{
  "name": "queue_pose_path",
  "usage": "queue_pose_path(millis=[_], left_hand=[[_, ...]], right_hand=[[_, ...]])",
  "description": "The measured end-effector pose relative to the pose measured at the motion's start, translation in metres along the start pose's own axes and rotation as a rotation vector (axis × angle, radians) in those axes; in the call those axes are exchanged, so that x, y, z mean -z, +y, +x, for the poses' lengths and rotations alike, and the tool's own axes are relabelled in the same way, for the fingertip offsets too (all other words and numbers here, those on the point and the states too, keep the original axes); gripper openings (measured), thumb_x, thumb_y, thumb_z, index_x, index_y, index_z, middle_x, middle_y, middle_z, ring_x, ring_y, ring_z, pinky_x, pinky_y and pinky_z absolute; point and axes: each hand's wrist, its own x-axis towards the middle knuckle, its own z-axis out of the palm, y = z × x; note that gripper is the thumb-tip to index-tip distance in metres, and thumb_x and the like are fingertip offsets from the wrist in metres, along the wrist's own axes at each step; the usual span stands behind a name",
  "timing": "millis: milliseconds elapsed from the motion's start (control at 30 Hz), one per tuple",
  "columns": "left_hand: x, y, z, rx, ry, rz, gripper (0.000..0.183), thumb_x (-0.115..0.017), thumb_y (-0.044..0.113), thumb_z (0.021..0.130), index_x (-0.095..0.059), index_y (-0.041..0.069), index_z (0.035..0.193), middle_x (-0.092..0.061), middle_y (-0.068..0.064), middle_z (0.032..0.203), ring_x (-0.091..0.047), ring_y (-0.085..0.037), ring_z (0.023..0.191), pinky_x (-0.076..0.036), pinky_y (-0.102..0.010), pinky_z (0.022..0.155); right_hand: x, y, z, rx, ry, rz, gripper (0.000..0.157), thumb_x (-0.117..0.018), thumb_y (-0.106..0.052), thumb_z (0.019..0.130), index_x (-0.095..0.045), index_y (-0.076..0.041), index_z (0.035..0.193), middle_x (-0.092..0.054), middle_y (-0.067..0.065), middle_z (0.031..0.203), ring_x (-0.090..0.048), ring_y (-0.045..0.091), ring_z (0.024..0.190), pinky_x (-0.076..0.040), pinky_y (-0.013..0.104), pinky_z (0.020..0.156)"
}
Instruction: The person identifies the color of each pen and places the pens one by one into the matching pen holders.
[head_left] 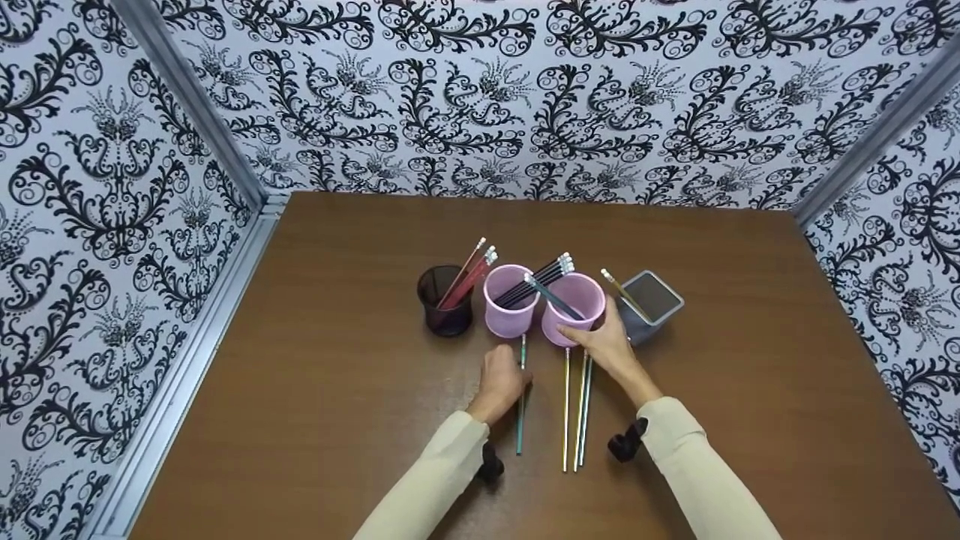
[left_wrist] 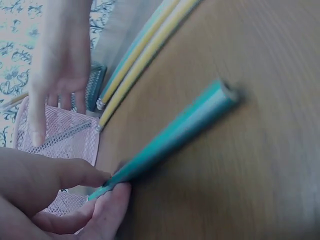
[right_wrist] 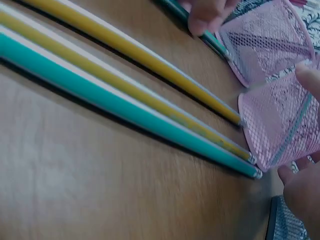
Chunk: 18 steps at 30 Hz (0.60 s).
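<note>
In the head view my left hand (head_left: 501,384) pinches a green pencil (head_left: 520,431) that lies in front of the left pink mesh pencil cup (head_left: 508,322). The left wrist view shows thumb and fingertips on this pencil (left_wrist: 170,137), its blunt end toward the camera. My right hand (head_left: 613,351) grips the right pink mesh cup (head_left: 556,330) from its right side, thumb at the front. One green pencil (head_left: 555,298) leans in that cup; several black pencils (head_left: 525,289) lean in the left one. Two yellow pencils (right_wrist: 165,70) and another green pencil (right_wrist: 125,112) lie before the right cup.
A black mesh cup (head_left: 448,322) with red pencils (head_left: 469,285) stands on the left. On the right, a grey square mesh holder (head_left: 646,330) contains a yellow pencil (head_left: 622,291). Patterned walls (head_left: 495,97) border the brown table (head_left: 337,300).
</note>
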Motion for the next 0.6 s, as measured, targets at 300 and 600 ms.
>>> queue_pose_path(millis=[300,600], left_hand=[[0.008,0.004,-0.001,0.119,-0.182,-0.152,0.008,-0.077,0.006,0.076,-0.076,0.003,0.083,-0.074,-0.007,0.079,-0.059,-0.013,0.065,-0.051,-0.024,0.060],[0.037,0.034,-0.005,0.048,-0.111,-0.247,0.017,-0.071,0.014,0.076,-0.067,0.006,0.092,-0.073,-0.007,0.084,-0.063,-0.015,0.076,-0.052,-0.029,0.071]], right_hand=[[0.004,-0.001,0.006,0.037,-0.085,0.158,0.094,-0.083,0.005,0.070,-0.026,0.006,0.144,-0.043,0.030,0.144,-0.041,0.043,0.136,-0.029,0.049,0.119],[0.002,0.007,0.002,0.019,-0.109,0.132,0.087,-0.082,0.006,0.073,-0.036,0.007,0.147,-0.049,0.032,0.142,-0.045,0.044,0.135,-0.029,0.050,0.119]])
